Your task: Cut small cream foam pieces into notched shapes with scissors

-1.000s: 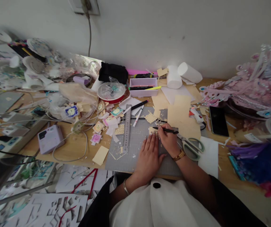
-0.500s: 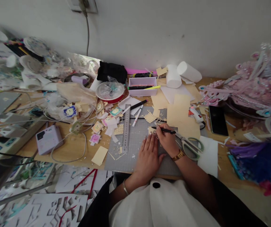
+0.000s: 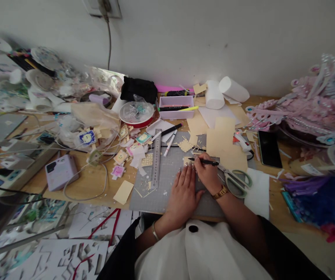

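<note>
My right hand is closed round a black pen, its tip over a small cream piece of card. My left hand lies flat with fingers stretched out, the fingertips at the lower edge of that card. Both hands rest on a grey cutting mat. Left of them lies a clear ruler, with a white pen and a black marker close by. Scissors with green-rimmed handles lie beside my right wrist. Fingers partly hide the small card.
Cream card sheets and a phone lie to the right. Small coloured card pieces are scattered left of the ruler. Behind stand a lilac pen box and a dish of pins. A cable loops across the left.
The pen and my right hand have shifted very slightly to the right over the card. My left hand stays in place.
</note>
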`<state>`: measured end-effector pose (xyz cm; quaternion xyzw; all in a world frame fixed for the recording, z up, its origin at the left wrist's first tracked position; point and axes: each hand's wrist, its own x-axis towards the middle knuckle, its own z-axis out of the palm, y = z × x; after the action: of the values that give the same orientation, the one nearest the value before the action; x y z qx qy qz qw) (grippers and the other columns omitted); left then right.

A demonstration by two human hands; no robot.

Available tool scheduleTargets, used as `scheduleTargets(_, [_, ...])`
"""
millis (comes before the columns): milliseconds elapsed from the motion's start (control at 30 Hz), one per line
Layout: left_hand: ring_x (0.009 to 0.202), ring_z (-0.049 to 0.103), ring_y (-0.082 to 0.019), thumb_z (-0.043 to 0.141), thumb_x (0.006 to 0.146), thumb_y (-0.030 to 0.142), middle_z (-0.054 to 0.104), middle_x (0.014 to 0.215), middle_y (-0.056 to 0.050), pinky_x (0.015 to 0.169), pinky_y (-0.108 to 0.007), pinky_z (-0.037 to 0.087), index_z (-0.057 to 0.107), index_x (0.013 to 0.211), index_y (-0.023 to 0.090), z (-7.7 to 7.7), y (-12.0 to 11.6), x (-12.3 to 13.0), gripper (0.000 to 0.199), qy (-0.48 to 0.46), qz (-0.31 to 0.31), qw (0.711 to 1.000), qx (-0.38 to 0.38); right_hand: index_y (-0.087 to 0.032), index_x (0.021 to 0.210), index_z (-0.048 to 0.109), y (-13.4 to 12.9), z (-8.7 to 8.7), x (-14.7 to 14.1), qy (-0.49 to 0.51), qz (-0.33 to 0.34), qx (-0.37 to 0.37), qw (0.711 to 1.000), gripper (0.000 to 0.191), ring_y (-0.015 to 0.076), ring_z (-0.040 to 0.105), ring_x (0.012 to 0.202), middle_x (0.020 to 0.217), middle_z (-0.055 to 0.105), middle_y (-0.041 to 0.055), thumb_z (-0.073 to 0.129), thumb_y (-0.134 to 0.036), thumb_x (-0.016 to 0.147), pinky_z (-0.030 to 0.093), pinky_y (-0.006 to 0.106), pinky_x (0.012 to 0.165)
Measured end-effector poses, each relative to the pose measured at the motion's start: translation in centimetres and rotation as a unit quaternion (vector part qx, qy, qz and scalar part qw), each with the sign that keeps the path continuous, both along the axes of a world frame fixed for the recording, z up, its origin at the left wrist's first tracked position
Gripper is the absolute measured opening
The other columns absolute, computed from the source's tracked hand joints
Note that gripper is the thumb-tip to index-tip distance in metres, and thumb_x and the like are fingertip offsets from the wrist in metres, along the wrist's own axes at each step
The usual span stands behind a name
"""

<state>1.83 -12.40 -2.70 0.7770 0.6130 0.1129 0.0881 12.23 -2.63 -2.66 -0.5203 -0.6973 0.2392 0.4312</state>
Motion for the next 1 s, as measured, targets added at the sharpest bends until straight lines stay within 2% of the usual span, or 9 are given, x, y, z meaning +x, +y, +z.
scheduleTargets(200, [0.146, 0.034, -0.03, 0.042, 0.097, 0.051, 0.037, 0.157, -0.017, 0.119, -0.046, 0.033, 0.037, 0.149, 0.004, 0.1, 0.0, 0.0, 0.07, 0.003, 0.0, 1.0, 0.002, -0.025, 0.068, 0.044, 0.0, -0.1, 0.0, -0.001, -0.01, 0.0, 1.0, 0.023, 0.0165, 0.049, 0.055, 0.058, 0.051, -0.0023, 0.047, -0.029, 0.09, 0.043, 0.031, 0.059])
scheduleTargets(433, [0.146, 0.034, -0.029, 0.042, 0.097, 0.051, 0.038, 0.156, -0.017, 0.119, -0.047, 0.033, 0.038, 0.148, 0.004, -0.2, -0.1, 0.0, 0.069, 0.008, -0.002, 1.0, 0.012, -0.024, 0.069, 0.047, 0.0, 0.3, 0.0, -0.003, 0.024, 0.012, 1.0, 0.023, 0.015, 0.049, 0.054, 0.059, 0.053, -0.0025, 0.047, -0.03, 0.092, 0.044, 0.029, 0.058])
scheduleTargets(667, [0.146, 0.033, -0.029, 0.042, 0.098, 0.048, 0.036, 0.157, -0.016, 0.119, -0.045, 0.033, 0.035, 0.15, 0.005, -0.1, -0.1, 0.0, 0.068, 0.019, -0.004, 1.0, 0.012, -0.024, 0.07, 0.048, 0.1, 0.1, 1.1, 0.022, -0.012, -0.014, 1.0, 0.022, 0.015, 0.047, 0.052, 0.057, 0.05, -0.0033, 0.049, -0.03, 0.091, 0.041, 0.029, 0.055])
scheduleTargets(1000, [0.146, 0.034, -0.029, 0.039, 0.098, 0.05, 0.037, 0.157, -0.016, 0.118, -0.045, 0.034, 0.036, 0.149, 0.005, 0.0, -0.1, 0.0, 0.069, 0.018, -0.002, 1.0, 0.014, -0.024, 0.071, 0.047, 0.1, 0.1, 1.0, -0.002, 0.017, -0.001, 1.0, 0.022, 0.0151, 0.047, 0.053, 0.058, 0.051, -0.0031, 0.049, -0.03, 0.092, 0.042, 0.03, 0.056])
